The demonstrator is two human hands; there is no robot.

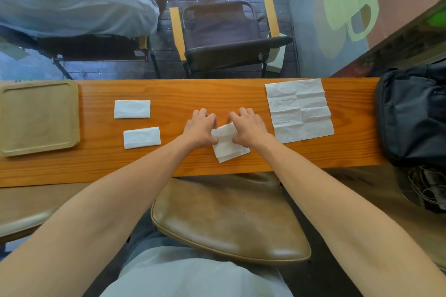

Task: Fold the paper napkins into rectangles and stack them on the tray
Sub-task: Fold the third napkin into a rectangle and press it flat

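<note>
A partly folded white napkin lies near the front edge of the wooden table. My left hand pinches its left edge, and my right hand pinches its right edge. Two folded napkin rectangles rest to the left, one farther back and one closer. An unfolded, creased napkin lies flat on the right. The tan tray sits at the table's left end with nothing on it.
A black bag stands at the table's right end. Behind the table are a folding chair and a seated person in a light blue shirt. A brown stool seat is below the table edge.
</note>
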